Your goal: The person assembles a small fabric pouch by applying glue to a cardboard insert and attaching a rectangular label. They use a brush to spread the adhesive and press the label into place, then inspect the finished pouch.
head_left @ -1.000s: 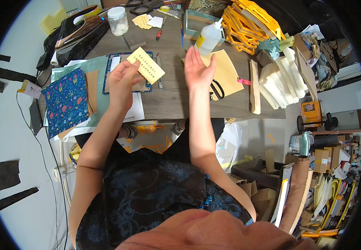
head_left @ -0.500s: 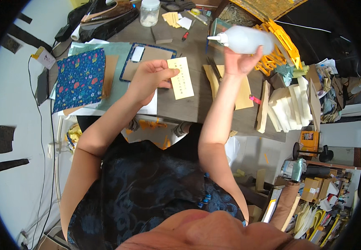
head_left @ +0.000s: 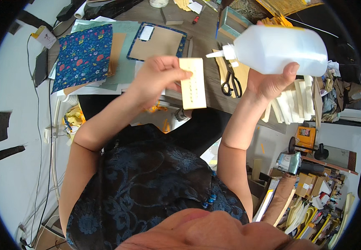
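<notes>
Card [head_left: 193,91] is in the left hand [head_left: 160,79], pinched by its left edge with the thumb on its face; it is held up over the desk's [head_left: 214,99] near edge, its near end over the lap in this view. The right hand [head_left: 267,81] grips the bottle [head_left: 282,49] from below, thumb on the near side, its other fingers mostly hidden. The bottle lies almost sideways, its nozzle [head_left: 217,54] pointing left. The tip looks just beside the card's right edge, though the real gap cannot be told.

If the bottle holds liquid, which is not clear, the likeliest trouble is a drip or spurt, caused by that low tilt or too hard a squeeze. It could mark the card's lettering, or land on the scissors [head_left: 231,81] and tan paper [head_left: 242,71] to the right. The bottle is bulky for one hand and might roll off the palm. The card, pinched at one side only, could swing or bend if the nozzle pressed on it, and if dropped might miss the desk.
</notes>
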### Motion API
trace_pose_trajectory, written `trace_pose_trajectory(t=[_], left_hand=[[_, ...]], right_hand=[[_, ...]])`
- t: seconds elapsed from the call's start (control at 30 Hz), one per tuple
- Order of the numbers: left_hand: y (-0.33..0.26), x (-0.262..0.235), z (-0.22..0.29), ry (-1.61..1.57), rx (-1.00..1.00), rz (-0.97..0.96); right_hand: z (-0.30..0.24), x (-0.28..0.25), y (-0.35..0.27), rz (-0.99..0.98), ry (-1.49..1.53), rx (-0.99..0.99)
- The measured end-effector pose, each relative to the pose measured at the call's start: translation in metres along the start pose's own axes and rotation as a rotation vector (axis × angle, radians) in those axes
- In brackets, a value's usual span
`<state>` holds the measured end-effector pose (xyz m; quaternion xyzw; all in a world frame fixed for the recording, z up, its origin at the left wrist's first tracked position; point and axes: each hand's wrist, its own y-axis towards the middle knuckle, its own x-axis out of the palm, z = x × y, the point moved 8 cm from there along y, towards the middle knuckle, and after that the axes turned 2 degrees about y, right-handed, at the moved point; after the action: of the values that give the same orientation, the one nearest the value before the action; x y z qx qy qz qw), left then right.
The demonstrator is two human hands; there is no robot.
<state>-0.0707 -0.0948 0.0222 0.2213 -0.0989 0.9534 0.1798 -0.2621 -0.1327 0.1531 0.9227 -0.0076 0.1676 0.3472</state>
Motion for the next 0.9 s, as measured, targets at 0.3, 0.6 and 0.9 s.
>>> trace_pose_trajectory(t=[0.3,0.6,0.9], left_hand=[[-0.031,-0.033,-0.046,0.974,0.308,0.017],[-0.001,-0.113,-0.019,1.37,0.514,0.285],[-0.022,-0.106,-0.026,1.209,0.518,0.256]], right_hand=[[0.1,-0.051,-0.055,0.267,0.029,0.251],[0.194,0.023,-0.008,0.017,0.073,0.28],[0.244,0.059,-0.014,-0.023,0.062,0.385]])
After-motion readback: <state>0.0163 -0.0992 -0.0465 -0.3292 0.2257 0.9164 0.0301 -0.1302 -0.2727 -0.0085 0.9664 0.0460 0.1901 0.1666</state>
